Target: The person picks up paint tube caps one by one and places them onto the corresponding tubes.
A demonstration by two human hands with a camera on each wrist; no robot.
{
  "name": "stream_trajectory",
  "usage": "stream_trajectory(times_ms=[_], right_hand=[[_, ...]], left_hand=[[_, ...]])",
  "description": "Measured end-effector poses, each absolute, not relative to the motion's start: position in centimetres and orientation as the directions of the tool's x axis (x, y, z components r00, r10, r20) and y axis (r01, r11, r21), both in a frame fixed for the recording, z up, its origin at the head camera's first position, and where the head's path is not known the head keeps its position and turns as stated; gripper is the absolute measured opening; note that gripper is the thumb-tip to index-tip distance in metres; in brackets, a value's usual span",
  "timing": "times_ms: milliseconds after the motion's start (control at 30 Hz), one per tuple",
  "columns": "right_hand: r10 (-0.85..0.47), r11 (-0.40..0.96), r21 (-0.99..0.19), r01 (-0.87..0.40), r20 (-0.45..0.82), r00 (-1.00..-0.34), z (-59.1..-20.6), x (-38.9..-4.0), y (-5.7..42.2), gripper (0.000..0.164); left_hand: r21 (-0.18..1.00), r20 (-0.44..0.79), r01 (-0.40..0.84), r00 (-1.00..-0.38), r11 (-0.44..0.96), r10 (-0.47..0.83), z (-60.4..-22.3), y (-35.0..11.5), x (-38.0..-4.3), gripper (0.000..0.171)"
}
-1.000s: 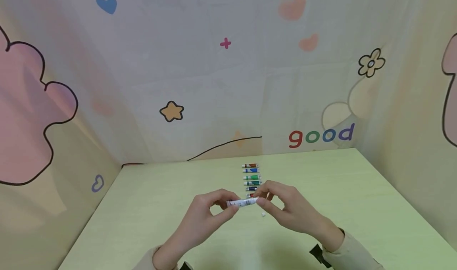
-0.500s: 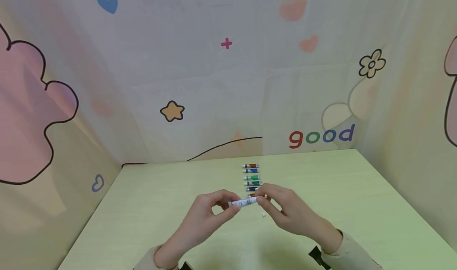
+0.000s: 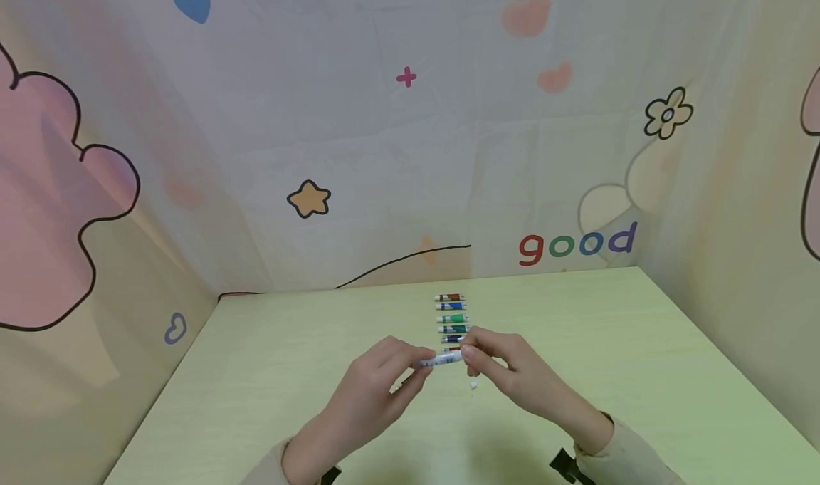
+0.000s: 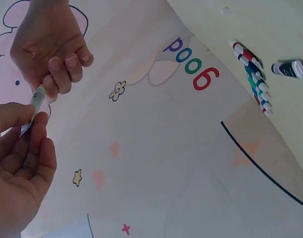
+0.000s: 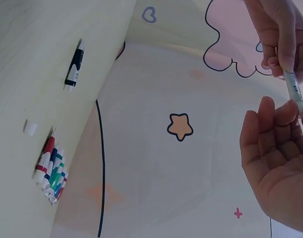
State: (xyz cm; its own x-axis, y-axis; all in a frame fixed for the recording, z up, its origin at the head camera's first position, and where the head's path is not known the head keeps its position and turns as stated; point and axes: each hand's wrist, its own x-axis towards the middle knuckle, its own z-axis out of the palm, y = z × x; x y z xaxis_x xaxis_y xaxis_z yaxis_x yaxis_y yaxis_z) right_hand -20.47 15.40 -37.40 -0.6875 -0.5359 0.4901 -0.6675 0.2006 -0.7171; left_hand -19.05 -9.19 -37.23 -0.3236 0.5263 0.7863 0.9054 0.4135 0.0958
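Observation:
Both hands hold a small white paint tube [image 3: 447, 358] above the table. My left hand [image 3: 374, 382] pinches its left end between thumb and fingers, as the left wrist view also shows with the tube [image 4: 37, 100] tilted. On the other end, the fingertips of my right hand [image 3: 515, 371] pinch the tip, which they largely hide. A small white cap [image 3: 473, 384] lies on the table below the right hand. Behind the hands is a row of paint tubes [image 3: 452, 319] in brown, blue, green, dark blue and red, its nearest one partly covered by the right hand.
A black-and-white tube [image 5: 75, 64] lies apart from the row, mostly hidden behind the left hand in the head view. The pale green table [image 3: 282, 371] ends at a printed cloth backdrop [image 3: 384, 150], with cloth on both sides too.
My left hand has rolled over, its fingers now lying further across the tube, and has shifted slightly right. The right hand stays at the tip, nearly in place.

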Motion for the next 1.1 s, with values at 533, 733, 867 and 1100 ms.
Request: stream_trajectory(times_ms=[533,733,867,1100], right_hand=[[-0.515,0.202,-0.863,-0.463,0.309,-0.800,-36.5,-20.7,15.0,0.019],[-0.449,0.325,-0.657,-0.680,0.526,-0.723,-37.2,-20.4,14.8,0.009],[-0.437,0.355,-0.508,-0.785,0.651,-0.620,-37.7,-20.4,14.7,0.015],[-0.445,0.376,-0.497,-0.782,0.644,-0.623,-37.8,-20.7,14.7,0.009]], left_hand=[[0.251,0.755,0.860,-0.461,0.445,0.466,-37.2,-9.1,-19.5,0.025],[0.763,0.400,0.544,-0.821,0.349,0.407,-37.0,-9.3,-19.5,0.018],[0.849,0.295,0.433,-0.863,0.302,0.409,-36.9,-9.7,-19.7,0.020],[0.833,0.337,0.459,-0.863,0.309,0.376,-36.9,-9.5,-19.8,0.017]])
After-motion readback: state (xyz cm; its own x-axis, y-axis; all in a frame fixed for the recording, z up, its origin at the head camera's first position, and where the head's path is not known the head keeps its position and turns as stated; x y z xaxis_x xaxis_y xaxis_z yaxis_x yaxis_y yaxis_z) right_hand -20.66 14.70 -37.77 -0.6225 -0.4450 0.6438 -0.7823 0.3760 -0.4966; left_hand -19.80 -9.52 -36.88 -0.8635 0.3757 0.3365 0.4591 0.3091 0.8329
